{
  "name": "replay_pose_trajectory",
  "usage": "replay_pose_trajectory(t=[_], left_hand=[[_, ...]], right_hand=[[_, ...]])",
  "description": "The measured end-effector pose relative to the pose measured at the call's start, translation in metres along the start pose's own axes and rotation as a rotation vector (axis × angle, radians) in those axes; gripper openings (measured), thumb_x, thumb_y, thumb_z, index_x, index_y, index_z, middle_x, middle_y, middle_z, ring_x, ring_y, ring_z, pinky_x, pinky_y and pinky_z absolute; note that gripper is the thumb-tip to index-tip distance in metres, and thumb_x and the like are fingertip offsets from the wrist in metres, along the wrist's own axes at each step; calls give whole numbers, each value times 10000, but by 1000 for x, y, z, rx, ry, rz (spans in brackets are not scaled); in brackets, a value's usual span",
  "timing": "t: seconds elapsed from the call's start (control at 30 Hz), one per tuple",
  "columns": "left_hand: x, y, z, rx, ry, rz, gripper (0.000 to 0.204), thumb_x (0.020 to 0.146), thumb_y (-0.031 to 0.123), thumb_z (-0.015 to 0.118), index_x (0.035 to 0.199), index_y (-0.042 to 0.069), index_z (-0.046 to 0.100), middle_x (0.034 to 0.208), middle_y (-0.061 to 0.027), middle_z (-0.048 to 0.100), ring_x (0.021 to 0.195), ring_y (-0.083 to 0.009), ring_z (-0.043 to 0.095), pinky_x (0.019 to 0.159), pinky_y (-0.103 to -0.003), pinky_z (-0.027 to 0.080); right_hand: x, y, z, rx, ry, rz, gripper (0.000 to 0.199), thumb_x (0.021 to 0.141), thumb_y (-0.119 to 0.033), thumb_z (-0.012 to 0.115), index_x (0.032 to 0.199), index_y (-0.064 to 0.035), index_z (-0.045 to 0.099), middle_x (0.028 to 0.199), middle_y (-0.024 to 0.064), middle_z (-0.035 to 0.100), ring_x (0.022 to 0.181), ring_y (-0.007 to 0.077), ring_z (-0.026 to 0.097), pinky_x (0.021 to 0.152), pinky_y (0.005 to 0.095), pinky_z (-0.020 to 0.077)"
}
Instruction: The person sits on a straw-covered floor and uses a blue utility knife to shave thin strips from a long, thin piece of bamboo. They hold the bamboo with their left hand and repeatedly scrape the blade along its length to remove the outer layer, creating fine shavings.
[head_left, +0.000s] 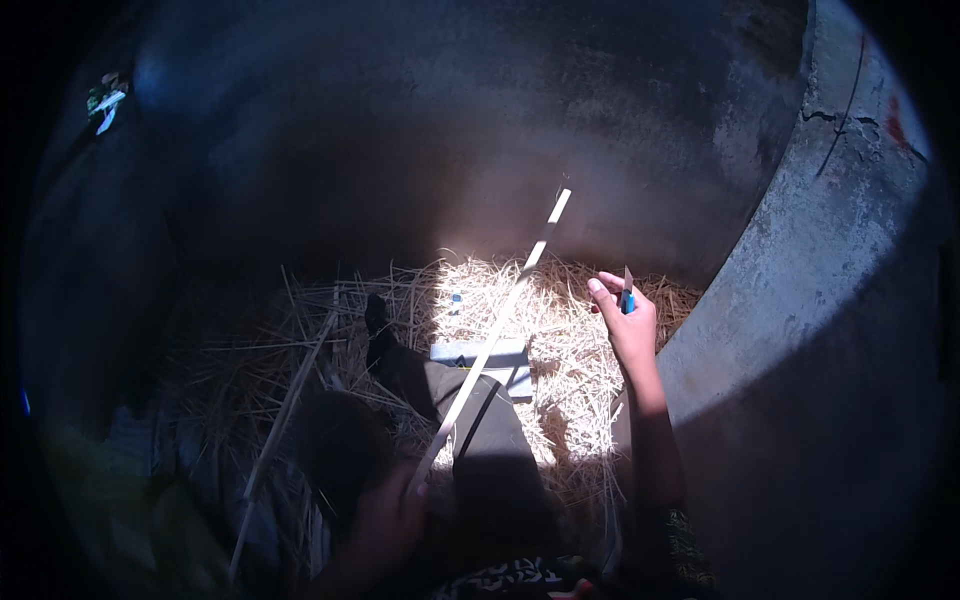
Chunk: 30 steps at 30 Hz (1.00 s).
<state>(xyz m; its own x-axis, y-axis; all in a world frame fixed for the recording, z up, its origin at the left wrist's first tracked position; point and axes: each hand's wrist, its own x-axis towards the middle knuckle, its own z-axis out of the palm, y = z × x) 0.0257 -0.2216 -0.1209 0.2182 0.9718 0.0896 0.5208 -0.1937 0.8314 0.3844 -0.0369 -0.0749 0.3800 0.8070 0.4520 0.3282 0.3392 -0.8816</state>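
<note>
My left hand (390, 510), in deep shade at the lower middle, is closed around the lower end of a long, narrow, pale wooden strip (492, 335). The strip slants up and to the right, across my trouser leg (500, 440), and its far tip is in the light. To the right of the strip, my right hand (632, 322) grips a small knife (627, 300) with a blue handle, its blade pointing up. The knife and the strip are apart. Beyond my leg a flat grey block (478, 353) is partly covered by the strip.
Dry, straw-like shavings (575, 345) cover the floor around my legs. A long thin stick (290, 400) lies at the left in shade. A dark wall (400, 130) curves across the back, and a cracked concrete edge (800, 230) rises at the right. A tiny blue object (456, 298) rests on the shavings.
</note>
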Motion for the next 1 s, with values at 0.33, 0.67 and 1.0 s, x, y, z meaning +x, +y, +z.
replay_pose_trajectory(t=[0.33,0.67,1.0], left_hand=[[-63,9,-3,624,185,355,443,942,74,593,1379,11,553,727,-117,528,531,-282,521,512,-387,465],[-74,-21,-3,957,304,252,354,966,143,574,1305,43,592,787,-121,578,600,-263,595,511,-389,481],[-74,-78,-34,1142,386,220,387,926,131,599,1296,18,595,828,-120,617,599,-281,619,490,-409,472]], right_hand=[[53,16,5,179,193,23,322,829,-301,836,870,2,735,761,43,699,654,82,603,626,241,458],[69,34,-11,205,160,-14,228,891,-194,701,794,11,724,710,81,713,609,121,642,632,267,502],[74,22,-8,182,279,-16,299,973,-198,644,730,-24,646,624,6,610,531,65,559,530,243,433]])
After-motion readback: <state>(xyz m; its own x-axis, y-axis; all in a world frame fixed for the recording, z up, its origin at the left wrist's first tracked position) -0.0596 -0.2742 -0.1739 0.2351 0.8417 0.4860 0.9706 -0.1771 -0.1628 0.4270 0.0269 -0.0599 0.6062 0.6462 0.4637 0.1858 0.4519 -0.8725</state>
